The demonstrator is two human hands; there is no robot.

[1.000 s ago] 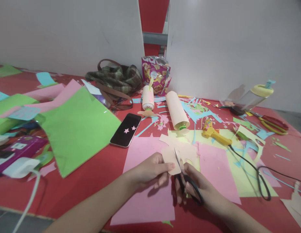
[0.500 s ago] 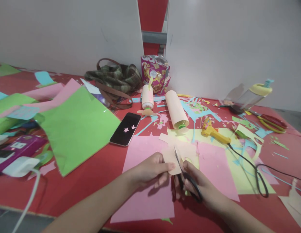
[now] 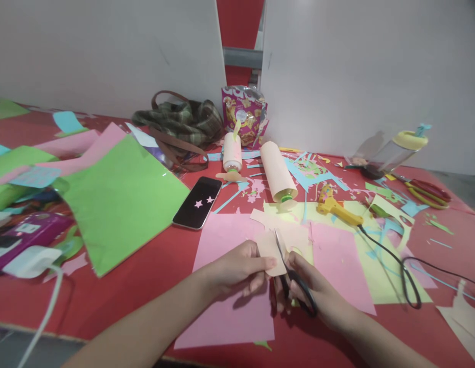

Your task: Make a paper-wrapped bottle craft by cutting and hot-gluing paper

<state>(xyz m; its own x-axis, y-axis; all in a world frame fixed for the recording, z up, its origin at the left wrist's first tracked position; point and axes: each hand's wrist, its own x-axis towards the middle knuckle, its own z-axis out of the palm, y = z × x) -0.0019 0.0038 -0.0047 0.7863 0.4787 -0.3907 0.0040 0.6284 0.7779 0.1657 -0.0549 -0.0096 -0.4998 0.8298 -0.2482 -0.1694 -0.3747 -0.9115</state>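
My left hand (image 3: 241,268) pinches a small piece of beige paper (image 3: 268,246) between thumb and fingers. In my right hand (image 3: 306,281) is a pair of scissors (image 3: 302,290) with black handles, fingers wrapped around the loops. The metal blades point up and lie against the right side of the beige paper. Under both hands spreads a pink paper sheet (image 3: 218,317). More beige paper with cut-outs lies just behind the blades, partly hidden by my hands.
A phone (image 3: 197,203) with two pink stars lies left of centre. Behind stand a paper-wrapped bottle (image 3: 279,173) and a smaller wrapped bottle (image 3: 232,153). A yellow glue gun (image 3: 339,208) trails a black cord at right. A large green sheet (image 3: 122,204) covers the left.
The hands, scissors and paper keep nearly the same pose. The whole view has shifted very slightly.
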